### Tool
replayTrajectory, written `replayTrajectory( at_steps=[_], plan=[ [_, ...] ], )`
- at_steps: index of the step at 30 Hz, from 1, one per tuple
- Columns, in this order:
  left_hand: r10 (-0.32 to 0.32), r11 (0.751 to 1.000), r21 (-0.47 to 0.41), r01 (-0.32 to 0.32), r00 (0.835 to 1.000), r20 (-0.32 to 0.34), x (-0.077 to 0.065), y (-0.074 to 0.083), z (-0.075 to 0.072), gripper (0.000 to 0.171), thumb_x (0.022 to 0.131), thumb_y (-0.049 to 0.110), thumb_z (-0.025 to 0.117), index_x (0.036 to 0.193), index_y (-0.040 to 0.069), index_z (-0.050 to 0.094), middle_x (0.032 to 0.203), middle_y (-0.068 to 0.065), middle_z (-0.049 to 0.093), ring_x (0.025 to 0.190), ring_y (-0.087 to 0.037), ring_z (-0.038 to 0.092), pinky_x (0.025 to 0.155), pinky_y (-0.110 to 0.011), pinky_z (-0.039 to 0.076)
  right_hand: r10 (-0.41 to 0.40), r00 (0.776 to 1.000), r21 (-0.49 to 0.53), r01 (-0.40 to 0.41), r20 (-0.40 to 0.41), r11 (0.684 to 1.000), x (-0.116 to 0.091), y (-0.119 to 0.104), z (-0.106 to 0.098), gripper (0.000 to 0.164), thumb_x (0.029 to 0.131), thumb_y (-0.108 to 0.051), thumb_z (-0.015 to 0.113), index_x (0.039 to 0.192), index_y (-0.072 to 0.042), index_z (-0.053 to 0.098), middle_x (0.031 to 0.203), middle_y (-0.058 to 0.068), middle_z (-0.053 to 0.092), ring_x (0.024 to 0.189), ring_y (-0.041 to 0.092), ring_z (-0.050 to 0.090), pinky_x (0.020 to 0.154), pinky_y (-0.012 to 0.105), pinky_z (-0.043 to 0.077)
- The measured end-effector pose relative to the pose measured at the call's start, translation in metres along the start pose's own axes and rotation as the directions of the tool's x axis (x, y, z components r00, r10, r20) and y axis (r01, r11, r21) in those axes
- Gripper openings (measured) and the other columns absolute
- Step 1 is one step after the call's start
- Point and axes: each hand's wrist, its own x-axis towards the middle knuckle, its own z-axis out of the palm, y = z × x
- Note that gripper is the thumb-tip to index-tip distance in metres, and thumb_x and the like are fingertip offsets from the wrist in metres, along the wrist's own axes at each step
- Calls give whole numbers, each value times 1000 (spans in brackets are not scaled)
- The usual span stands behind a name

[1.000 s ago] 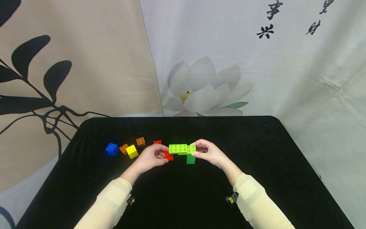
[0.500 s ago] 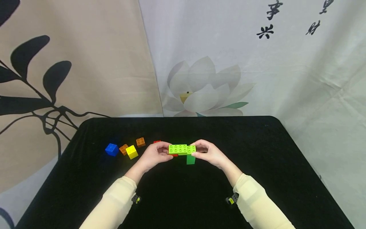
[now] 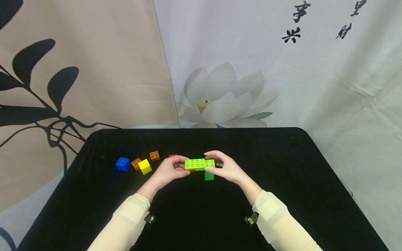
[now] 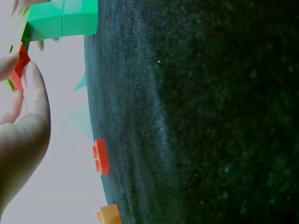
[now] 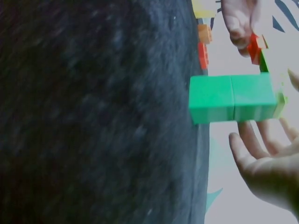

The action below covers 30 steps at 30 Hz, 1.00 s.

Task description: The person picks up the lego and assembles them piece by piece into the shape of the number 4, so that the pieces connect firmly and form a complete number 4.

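Observation:
A lime-green top row, made of a long brick (image 3: pixel 194 164) and a smaller lime brick (image 3: pixel 209 162), sits over a stack of two green bricks (image 5: pixel 232 98). My left hand (image 3: pixel 171 170) pinches a red brick (image 4: pixel 20 67) right under the row's left end; from above, only a sliver of it shows. My right hand (image 3: pixel 226 168) is around the row's right end. Its thumb overlaps the front of the small lime brick, while the forefinger is lifted behind the row. In the right wrist view its fingers (image 5: pixel 252 147) are spread beside the green stack.
Loose bricks lie on the black table (image 3: pixel 201 216) left of the hands: a blue one (image 3: pixel 123 164), a yellow one (image 3: pixel 145 166) and two orange ones, one farther back (image 3: pixel 154 156). Another red brick (image 4: pixel 102 157) lies behind the left hand. A printed cloth hangs behind the table.
My left hand has brought the red brick rightward under the lime row's left end. My right hand has shifted slightly left along the row and its forefinger has lifted off.

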Motion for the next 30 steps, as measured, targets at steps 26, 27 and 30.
replayTrajectory(
  at_steps=[26,27,30],
  plan=[
    [-61,997,-49,63,997,47,-3,-15,0,43,89,6,71,128,-5,55,120,-19,63,104,-28,65,89,-36,55,13,999,-87,-16,-37,996,-3,-41,6,32,91,-8,71,121,2,64,113,15,64,93,26,56,82,48,49],
    [-65,996,-50,67,997,48,-3,-15,0,44,89,6,71,128,-6,55,120,-19,63,104,-28,65,89,-36,55,13,999,-86,-16,-36,996,-2,-41,6,32,91,-7,71,121,2,64,112,16,64,93,26,56,82,48,49],
    [-71,996,-51,74,996,47,-3,-15,0,44,89,6,71,128,-6,54,119,-19,63,104,-28,65,88,-36,56,15,999,-85,-18,-34,996,-2,-41,6,32,91,-8,71,121,2,64,112,15,64,93,26,56,82,48,49]
  ],
)
